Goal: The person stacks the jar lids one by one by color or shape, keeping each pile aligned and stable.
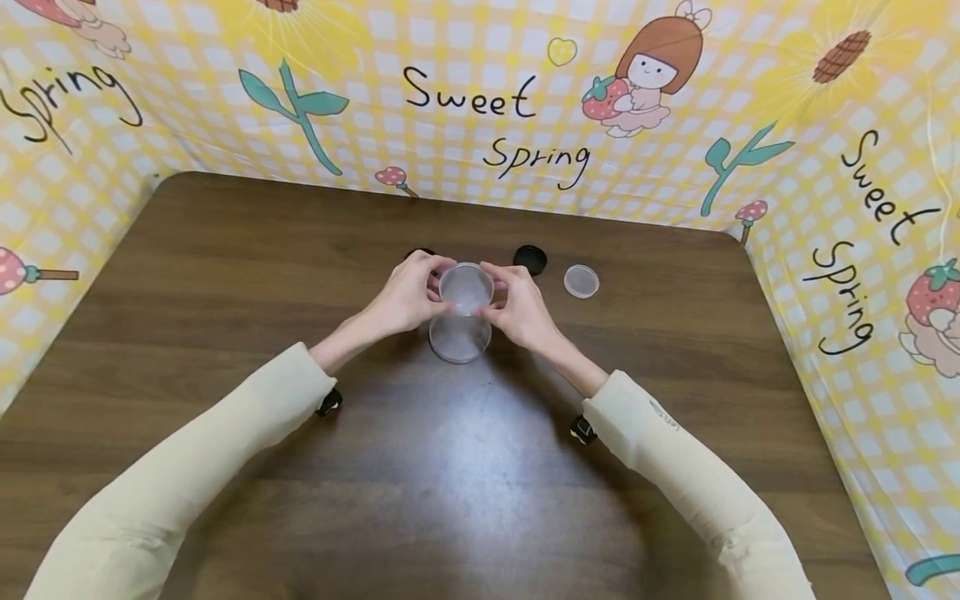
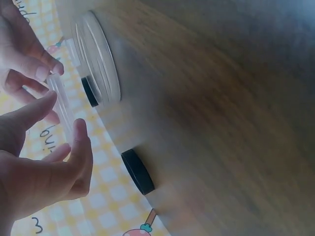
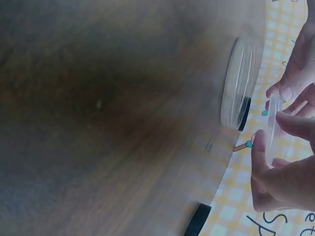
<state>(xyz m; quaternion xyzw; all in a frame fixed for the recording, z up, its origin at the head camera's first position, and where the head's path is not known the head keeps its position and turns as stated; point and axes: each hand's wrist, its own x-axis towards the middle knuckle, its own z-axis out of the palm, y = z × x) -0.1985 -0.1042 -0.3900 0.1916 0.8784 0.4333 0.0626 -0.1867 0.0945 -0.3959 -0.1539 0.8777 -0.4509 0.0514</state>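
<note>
My left hand (image 1: 407, 293) and right hand (image 1: 522, 307) hold a small clear round dish (image 1: 467, 289) between them, fingertips and thumbs pinching its rim from both sides. It is raised off the table, and both wrist views show it edge-on, as a thin shallow disc (image 2: 61, 105). Below and nearer to me lies a larger clear round dish (image 1: 460, 340) on the wooden table, its far part hidden behind the held one. In the right wrist view this larger dish (image 3: 238, 86) shows a low wall.
A black round cap (image 1: 530, 260) sits beyond my right hand, with a small clear disc (image 1: 581, 282) to its right. Another black cap (image 2: 138, 172) is mostly hidden behind my left hand in the head view. Patterned cloth (image 1: 480, 117) walls the wooden table (image 1: 262, 517).
</note>
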